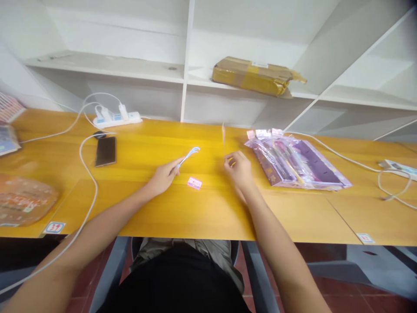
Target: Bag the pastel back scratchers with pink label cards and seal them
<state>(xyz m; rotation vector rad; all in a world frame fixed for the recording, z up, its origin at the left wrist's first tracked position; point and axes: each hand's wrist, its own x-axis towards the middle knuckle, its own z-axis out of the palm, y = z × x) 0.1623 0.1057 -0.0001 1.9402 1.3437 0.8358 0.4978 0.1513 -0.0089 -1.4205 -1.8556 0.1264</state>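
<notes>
My left hand (163, 176) is closed on a thin stick-like item (192, 152) with a light blue, curved end that points up and to the right. A small pink and white card (194, 183) lies on the table between my hands. My right hand (239, 168) pinches the lower end of a thin, upright strip (223, 139), seen nearly edge-on and blurred. Right of that hand stands a purple box (322, 167) with several clear-wrapped items in its left part.
A black phone (106, 151) and a white power strip (117, 119) with cables are at the left. An orange package (26, 200) lies at the far left. On the shelf (130, 67) behind sits a taped brown parcel (252, 77). Another power strip (399, 168) is at the right.
</notes>
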